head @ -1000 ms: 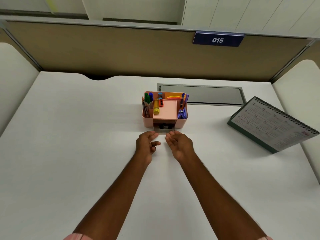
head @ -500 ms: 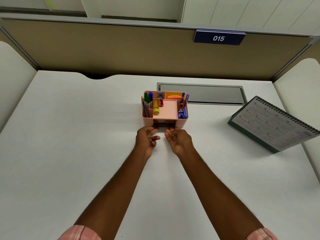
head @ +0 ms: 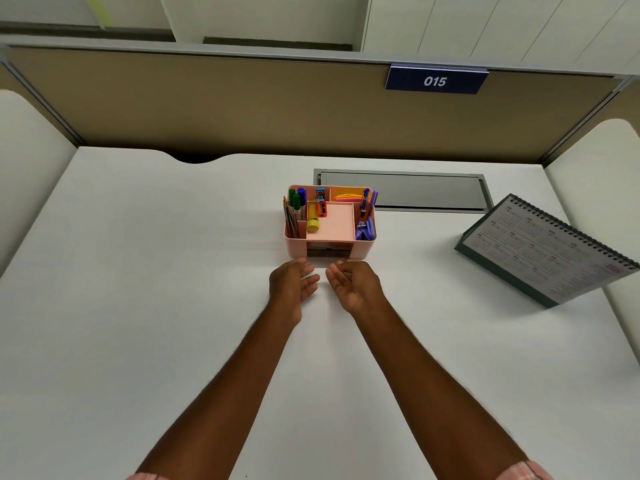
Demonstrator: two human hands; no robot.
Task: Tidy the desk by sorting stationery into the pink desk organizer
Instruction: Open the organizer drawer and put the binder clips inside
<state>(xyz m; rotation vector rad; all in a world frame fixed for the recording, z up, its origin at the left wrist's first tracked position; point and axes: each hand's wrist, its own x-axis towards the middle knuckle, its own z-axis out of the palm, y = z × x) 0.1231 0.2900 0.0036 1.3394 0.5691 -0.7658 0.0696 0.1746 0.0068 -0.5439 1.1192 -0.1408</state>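
L hand point(head: 292, 287) and R hand point(head: 354, 285) are both empty: fingers loose and a bit spread, palms turned in toward each other, nothing pinched, narrow gap btwn them. The fingertips sit right at the foot of the pink desk organizer point(head: 295, 248); can't tell if they touch its front wall. Key relation: the organizer is dead ahead of both hands w/ its long axis running left-right across the reach. Its front drawer point(head: 327, 252) faces the gap btwn the hands, so neither hand is clearly nearer: L lines up w/ the left front corner, R w/ the right. Drawer interior is dark, contents not readable. Up top: pencils point(head: 290, 221) and green markers point(head: 294, 199) at far left, a yellow glue stick point(head: 312, 220) lying beside them, and an orange item point(head: 321, 206) behind it (sharpener or mini stapler, can't tell). Sticky flags point(head: 346, 196) are at the back, pens point(head: 365, 202) stand at right, and a purple stapler point(head: 365, 232) is in front of those. All stationery in view sits in the organizer, so sorting looks abt done, my read. Any next move would prob. be short and straight fwd; the box looks like light plastic and could slide if pushed off-centre. Further out on the white desk point(head: 138, 271): grey cable hatch point(head: 401, 190) just behind the organizer, desk calendar point(head: 554, 251) well to the right.
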